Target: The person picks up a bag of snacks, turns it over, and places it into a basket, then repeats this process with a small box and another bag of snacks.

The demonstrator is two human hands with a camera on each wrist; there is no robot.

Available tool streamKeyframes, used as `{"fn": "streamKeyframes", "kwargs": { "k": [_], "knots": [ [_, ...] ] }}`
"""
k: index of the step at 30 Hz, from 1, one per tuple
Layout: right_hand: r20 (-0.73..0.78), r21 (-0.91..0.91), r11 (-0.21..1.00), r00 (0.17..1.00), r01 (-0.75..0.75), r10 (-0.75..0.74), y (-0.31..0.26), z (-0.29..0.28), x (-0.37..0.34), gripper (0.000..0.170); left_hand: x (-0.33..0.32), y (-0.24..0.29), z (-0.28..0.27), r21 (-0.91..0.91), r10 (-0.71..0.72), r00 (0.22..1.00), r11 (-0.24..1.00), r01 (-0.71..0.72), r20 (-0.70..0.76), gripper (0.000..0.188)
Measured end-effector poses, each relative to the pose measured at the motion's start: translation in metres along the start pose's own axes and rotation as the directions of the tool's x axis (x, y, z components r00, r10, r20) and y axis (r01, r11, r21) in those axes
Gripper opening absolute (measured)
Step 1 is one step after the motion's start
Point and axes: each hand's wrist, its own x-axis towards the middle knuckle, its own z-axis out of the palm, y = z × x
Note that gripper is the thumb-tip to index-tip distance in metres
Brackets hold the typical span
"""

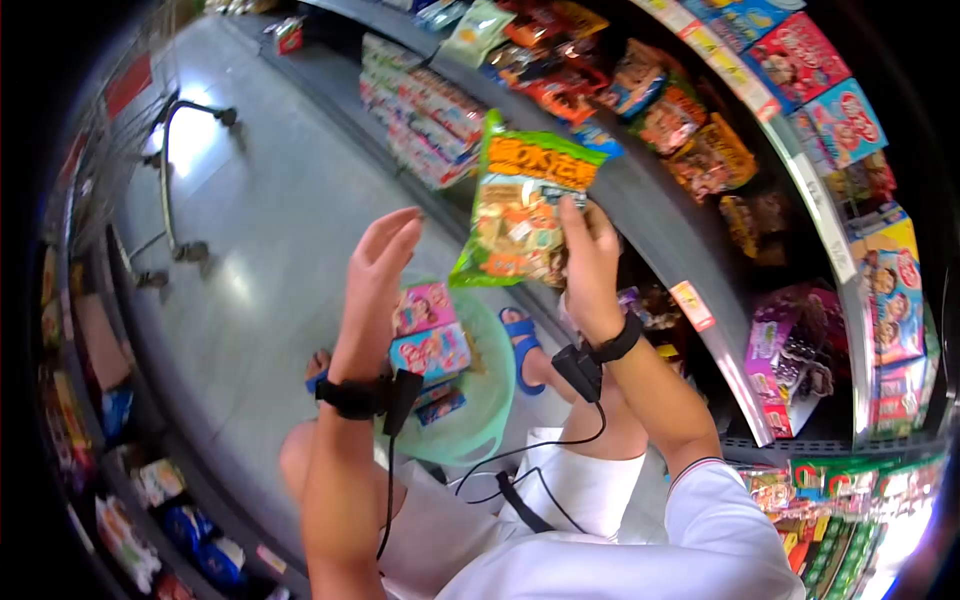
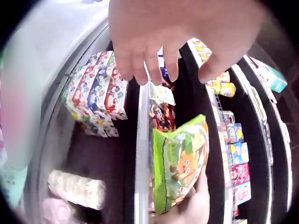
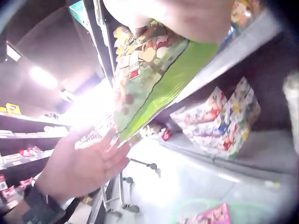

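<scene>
In the head view a green and orange snack bag (image 1: 515, 215) is up in front of the shelf. My right hand (image 1: 592, 262) grips its right side, thumb lying over the printed front. Apart from the bag, to its left, my left hand (image 1: 378, 262) is raised with straight fingers and holds nothing. The left wrist view shows the bag (image 2: 181, 161) beyond the left fingers (image 2: 140, 60). Below both hands a pale green basket (image 1: 492, 420) stands on the floor, with a pink box (image 1: 424, 306) and a blue box (image 1: 432, 350) inside.
Shelves of bagged snacks (image 1: 672, 118) rise on the right, with a shelf edge (image 1: 720, 350) close to the right arm. Stacked patterned boxes (image 1: 415, 112) sit on the low shelf. A wheeled cart (image 1: 172, 180) stands at the far left, and another shelf (image 1: 190, 500) runs behind it.
</scene>
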Motion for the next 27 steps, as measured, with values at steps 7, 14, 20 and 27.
{"fn": "streamKeyframes", "kwargs": {
  "k": [7,14,20,27],
  "knots": [
    [0.306,0.019,0.983,0.937,-0.184,0.169,0.057,0.032,-0.062,0.044,-0.04,-0.021,0.017,-0.06,-0.221,0.957,0.975,0.213,-0.191,0.06],
    [0.31,0.034,0.964,0.92,-0.264,0.241,0.048,-0.006,-0.073,0.046,-0.074,-0.027,0.047,-0.006,-0.272,0.954,0.962,0.274,-0.128,0.052],
    [0.277,0.068,0.947,0.918,-0.314,0.284,0.034,-0.023,-0.085,0.046,-0.095,-0.041,0.066,-0.009,-0.239,0.968,0.971,0.239,-0.078,0.041],
    [0.261,0.101,0.956,0.935,-0.275,0.242,0.033,-0.034,-0.098,0.044,-0.106,-0.054,0.06,0.028,-0.207,0.974,0.977,0.211,-0.094,0.04]
  ]
}}
